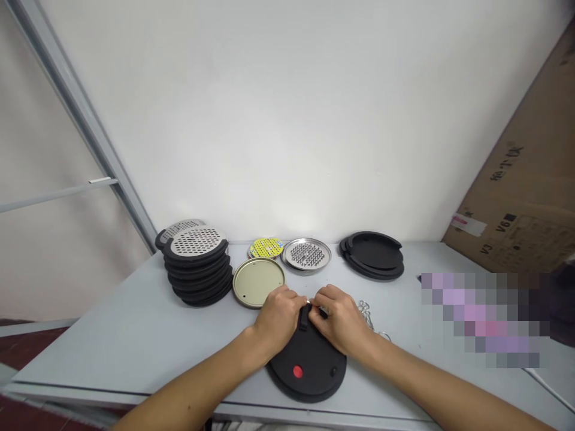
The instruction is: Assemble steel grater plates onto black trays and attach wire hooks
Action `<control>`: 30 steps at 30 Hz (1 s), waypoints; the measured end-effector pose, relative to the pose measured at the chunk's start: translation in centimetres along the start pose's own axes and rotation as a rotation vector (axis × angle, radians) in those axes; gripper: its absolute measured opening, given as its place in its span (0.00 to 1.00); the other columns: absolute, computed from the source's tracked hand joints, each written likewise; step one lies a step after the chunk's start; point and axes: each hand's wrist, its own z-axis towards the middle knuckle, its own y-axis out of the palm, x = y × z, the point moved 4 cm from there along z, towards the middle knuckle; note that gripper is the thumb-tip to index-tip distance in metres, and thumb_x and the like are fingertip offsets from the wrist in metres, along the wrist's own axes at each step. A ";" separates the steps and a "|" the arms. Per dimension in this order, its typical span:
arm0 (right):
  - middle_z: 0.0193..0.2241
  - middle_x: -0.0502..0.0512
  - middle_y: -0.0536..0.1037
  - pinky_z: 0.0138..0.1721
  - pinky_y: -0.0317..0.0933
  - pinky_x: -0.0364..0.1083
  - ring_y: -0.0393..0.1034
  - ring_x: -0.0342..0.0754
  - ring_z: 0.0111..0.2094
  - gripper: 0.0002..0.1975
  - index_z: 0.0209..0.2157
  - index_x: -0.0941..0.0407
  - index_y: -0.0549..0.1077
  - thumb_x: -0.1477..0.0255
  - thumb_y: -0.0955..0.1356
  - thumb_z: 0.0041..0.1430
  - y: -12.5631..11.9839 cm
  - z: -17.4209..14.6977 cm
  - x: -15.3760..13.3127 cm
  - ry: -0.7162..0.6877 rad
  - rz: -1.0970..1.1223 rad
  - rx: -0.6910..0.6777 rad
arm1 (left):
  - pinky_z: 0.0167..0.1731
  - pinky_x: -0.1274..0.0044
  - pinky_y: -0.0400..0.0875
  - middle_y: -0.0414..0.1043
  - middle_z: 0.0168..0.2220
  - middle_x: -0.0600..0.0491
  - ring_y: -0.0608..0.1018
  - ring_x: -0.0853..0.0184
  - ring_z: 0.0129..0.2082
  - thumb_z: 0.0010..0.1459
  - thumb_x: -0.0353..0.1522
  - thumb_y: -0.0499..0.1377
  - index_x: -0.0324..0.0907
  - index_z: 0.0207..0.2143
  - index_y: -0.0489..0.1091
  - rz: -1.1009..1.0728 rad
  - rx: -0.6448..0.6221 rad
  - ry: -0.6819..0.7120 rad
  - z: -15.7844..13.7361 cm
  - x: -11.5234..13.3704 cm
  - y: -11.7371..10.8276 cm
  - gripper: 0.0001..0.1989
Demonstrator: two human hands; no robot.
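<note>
A black round plate point(309, 365) lies near the table's front edge, with a red dot and a small black knob on its face. At its far end, a short black strap point(304, 317) meets a small metal piece point(308, 301). My left hand point(279, 317) is closed, pinching the metal piece from the left. From the other side, my right hand point(338, 316) pinches at the same spot, thumb over the plate. The fingers hide most of the metal piece. Several thin metal wire hooks point(366, 312) lie just right of my right hand.
Black-rimmed grater discs point(197, 263) are stacked at left. Behind my hands lie a gold-coloured round lid point(258, 282), a yellow-labelled disc point(266, 247) and a metal grater disc point(307, 255). Black round trays point(375, 256) sit back right, near a cardboard box point(516, 197).
</note>
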 end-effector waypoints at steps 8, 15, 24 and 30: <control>0.21 0.53 0.69 0.29 0.54 0.44 0.63 0.46 0.26 0.11 0.20 0.57 0.68 0.79 0.64 0.54 -0.2 0.0 0.0 0.018 -0.040 0.031 | 0.33 0.74 0.68 0.75 0.28 0.51 0.73 0.64 0.30 0.63 0.25 0.51 0.39 0.35 0.75 0.002 -0.048 0.066 0.3 0.5 -0.3 0.12; 0.24 0.52 0.69 0.30 0.55 0.43 0.63 0.46 0.28 0.07 0.22 0.56 0.67 0.80 0.64 0.51 -0.4 0.0 0.1 0.106 -0.085 -0.003 | 0.36 0.73 0.69 0.74 0.31 0.50 0.72 0.63 0.34 0.62 0.24 0.51 0.42 0.42 0.75 -0.074 -0.045 -0.009 0.1 0.4 -0.3 0.14; 0.25 0.52 0.69 0.31 0.56 0.44 0.64 0.47 0.28 0.06 0.27 0.55 0.67 0.79 0.62 0.53 -0.5 0.2 0.3 0.157 0.018 -0.025 | 0.41 0.71 0.69 0.74 0.35 0.49 0.72 0.63 0.38 0.60 0.22 0.51 0.43 0.46 0.73 -0.200 -0.032 -0.099 0.0 -0.1 -0.5 0.17; 0.26 0.51 0.74 0.31 0.60 0.44 0.66 0.46 0.27 0.08 0.31 0.55 0.74 0.79 0.63 0.53 -1.3 0.9 0.9 0.226 0.271 0.022 | 0.42 0.71 0.69 0.75 0.37 0.49 0.73 0.63 0.39 0.61 0.22 0.50 0.42 0.47 0.73 -0.323 0.051 -0.174 -0.2 -1.0 -0.4 0.17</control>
